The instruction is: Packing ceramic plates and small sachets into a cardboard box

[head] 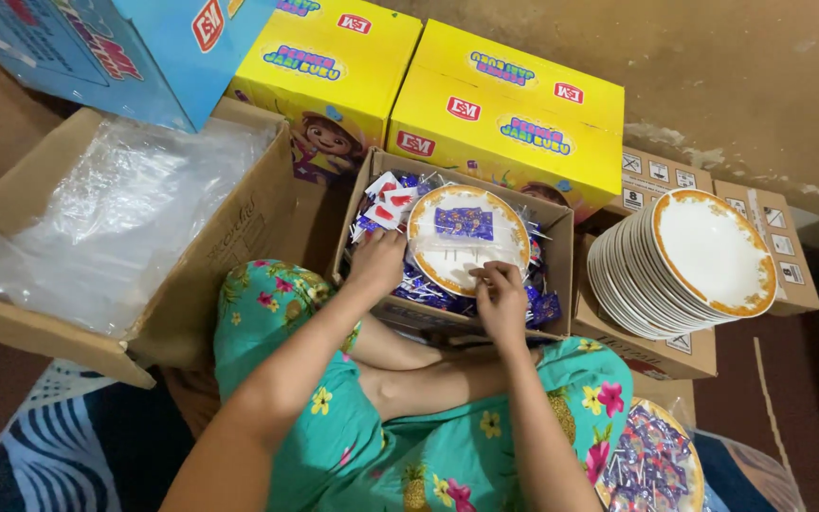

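- left hand (378, 263) fingers curled into purple candy packets (428, 287) left of the white orange-rimmed plate (467, 239), gathering them.
- right hand (500, 296) pinches the plate's near rim, steadying it atop the open cardboard box (561, 248).

The floor (760, 76) carries cardboard boxes (239, 228), yellow cartons (514, 114) and a patterned mat (59, 446).

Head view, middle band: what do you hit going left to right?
Large cardboard box lined with clear plastic → left hand → white orange-rimmed plate with wrapped sweets → right hand → tilted stack of white orange-rimmed plates.
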